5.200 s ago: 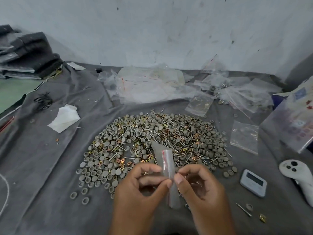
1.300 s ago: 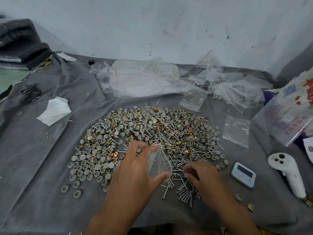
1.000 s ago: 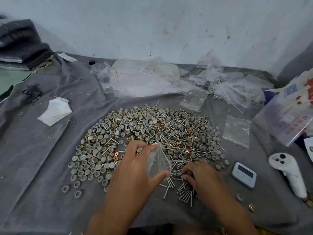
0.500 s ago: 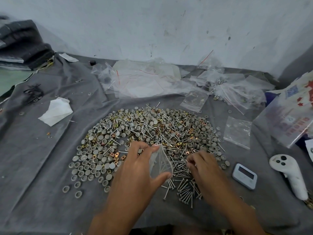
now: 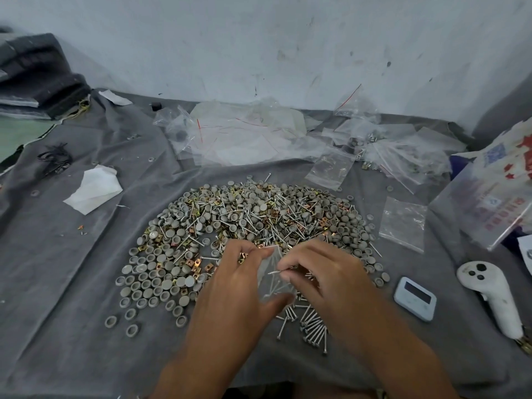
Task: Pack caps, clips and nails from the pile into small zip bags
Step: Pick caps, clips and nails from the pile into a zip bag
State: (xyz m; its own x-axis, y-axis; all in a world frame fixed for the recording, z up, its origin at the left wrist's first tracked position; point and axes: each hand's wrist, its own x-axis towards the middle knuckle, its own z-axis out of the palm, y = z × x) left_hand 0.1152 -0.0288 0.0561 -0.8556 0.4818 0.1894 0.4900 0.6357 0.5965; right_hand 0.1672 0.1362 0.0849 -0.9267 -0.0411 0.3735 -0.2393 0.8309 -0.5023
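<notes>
A wide pile [image 5: 247,223] of grey caps, brass clips and silver nails lies on the grey cloth. My left hand [image 5: 239,286] holds a small clear zip bag [image 5: 272,279] between thumb and fingers, its mouth spread open. My right hand [image 5: 325,276] pinches a nail [image 5: 277,272] with its tip at the bag's mouth. A few nails show through the bag's plastic. A separate cluster of nails [image 5: 312,326] lies just in front of my hands.
Empty zip bags [image 5: 403,221] and a heap of clear bags [image 5: 247,136] lie behind the pile. A blue timer [image 5: 414,298] and a white controller [image 5: 489,292] sit at the right, a white tissue [image 5: 93,188] at the left, and folded dark cloth [image 5: 37,79] at the far left.
My right hand has lifted from the nail cluster on the cloth and moved up and left to the bag's mouth with a nail. My left hand has kept the bag open.
</notes>
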